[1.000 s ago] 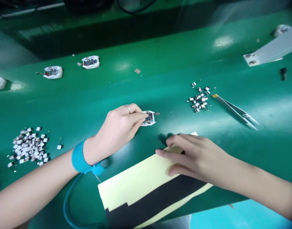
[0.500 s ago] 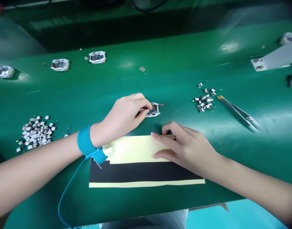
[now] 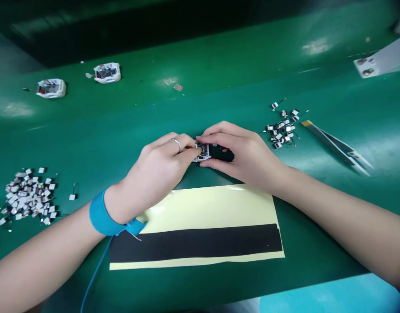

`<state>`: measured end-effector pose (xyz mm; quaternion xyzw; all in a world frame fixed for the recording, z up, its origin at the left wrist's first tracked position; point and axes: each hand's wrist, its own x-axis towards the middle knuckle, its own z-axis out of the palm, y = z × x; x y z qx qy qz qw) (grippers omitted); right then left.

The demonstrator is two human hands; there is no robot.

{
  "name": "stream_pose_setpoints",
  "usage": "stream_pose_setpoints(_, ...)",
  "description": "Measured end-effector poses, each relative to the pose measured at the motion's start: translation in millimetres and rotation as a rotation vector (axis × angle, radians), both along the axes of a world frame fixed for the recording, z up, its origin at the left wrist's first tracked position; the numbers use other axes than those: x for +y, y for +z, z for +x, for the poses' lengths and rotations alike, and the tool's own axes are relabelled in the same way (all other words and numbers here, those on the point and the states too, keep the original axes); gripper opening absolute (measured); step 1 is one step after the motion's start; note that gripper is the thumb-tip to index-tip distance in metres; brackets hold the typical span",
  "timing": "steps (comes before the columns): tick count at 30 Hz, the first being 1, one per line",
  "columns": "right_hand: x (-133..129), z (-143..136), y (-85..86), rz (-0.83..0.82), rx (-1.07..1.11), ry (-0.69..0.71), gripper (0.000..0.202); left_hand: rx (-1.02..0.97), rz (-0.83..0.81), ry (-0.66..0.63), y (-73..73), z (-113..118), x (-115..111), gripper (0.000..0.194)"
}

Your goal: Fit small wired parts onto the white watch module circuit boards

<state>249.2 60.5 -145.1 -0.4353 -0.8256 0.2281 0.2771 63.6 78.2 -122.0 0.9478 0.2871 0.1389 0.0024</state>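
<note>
My left hand [image 3: 198, 151] has its fingers drawn close together, the tips down on the left part of a small open white case [image 3: 205, 157], over the electronics inside it. I cannot tell whether those tips are pinching some little piece or only pressing, as my own fingers cover the spot. My right hand [image 3: 201, 152] is partly open, thumb on the near edge of the case and fingers at its far edge, so I have its right end between them, with a gap under my palm. The case is in the middle of the green table [image 3: 137, 130], just beyond the yellow sheet [image 3: 206, 206]

The sheet lies flat in front of me, with a black strip [image 3: 200, 242] along its nearer part. A blue wristband [image 3: 103, 215] is round my left wrist, its blue cord [image 3: 95, 271] running down toward me, and a ring [image 3: 177, 144] is on a finger of that hand. To my left is a big heap of tiny white and black parts [image 3: 30, 195], with a single part [image 3: 73, 197] near it. To my right is a smaller cluster of parts [image 3: 284, 128], and the tweezers [image 3: 338, 148] lie just beside it. Farther off at upper left sit two more open cases [image 3: 107, 73], and a metal bracket [image 3: 379, 60] reaches in at upper right
</note>
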Motion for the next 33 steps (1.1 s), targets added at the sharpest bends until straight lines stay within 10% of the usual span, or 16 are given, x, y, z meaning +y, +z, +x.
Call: stream_pose_setpoints(33, 1.6, 3.7, 4.6, -0.087, -0.006, 0.001, 0.029, 0.008, 0.087, -0.037, 4.2, 1.3, -0.6, 0.014)
